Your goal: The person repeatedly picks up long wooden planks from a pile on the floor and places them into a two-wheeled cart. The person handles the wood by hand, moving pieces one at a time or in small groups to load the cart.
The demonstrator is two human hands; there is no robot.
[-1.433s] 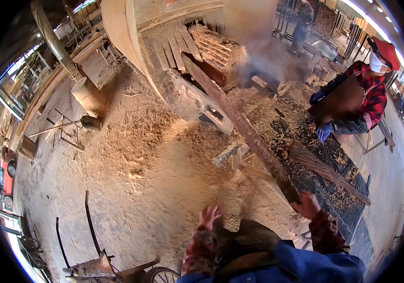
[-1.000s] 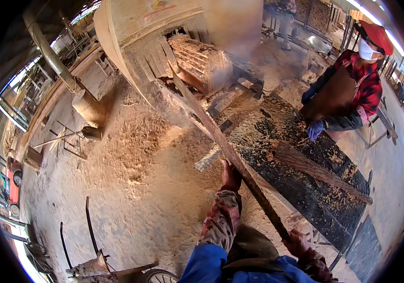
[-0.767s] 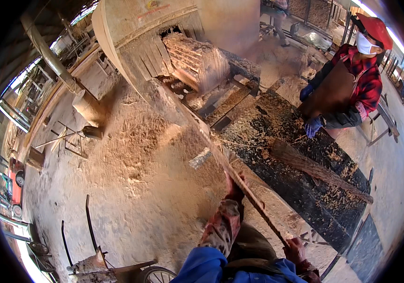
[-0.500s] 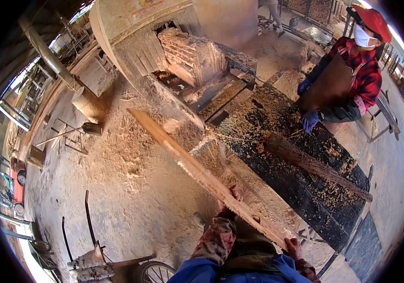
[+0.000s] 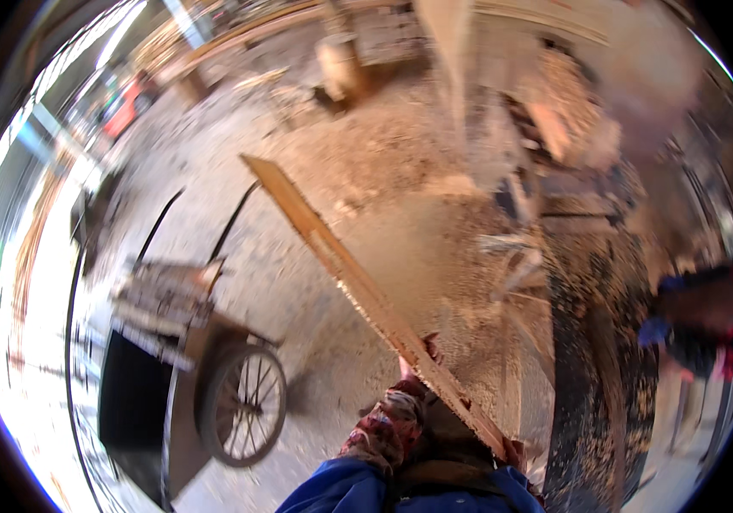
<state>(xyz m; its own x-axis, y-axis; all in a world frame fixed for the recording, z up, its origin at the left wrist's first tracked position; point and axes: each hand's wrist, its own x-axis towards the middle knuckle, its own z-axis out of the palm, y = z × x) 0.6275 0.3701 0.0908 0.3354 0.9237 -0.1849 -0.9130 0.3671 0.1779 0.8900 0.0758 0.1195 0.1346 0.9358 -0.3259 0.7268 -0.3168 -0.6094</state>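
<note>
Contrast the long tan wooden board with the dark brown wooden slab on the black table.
Support: the board is held by the left hand and the right hand, while the slab lies on the table.
Colour: the board is lighter, the slab darker.
Direction: the board slants across the picture; the slab runs nearly straight up and down it.
Both are long pieces of wood.

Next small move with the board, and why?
Probably swing the board slightly left, toward the cart. The left hand supports it partway along, the right hand has its near end, its far end appears near one cart handle, and the cart carries rough wood pieces.
</note>
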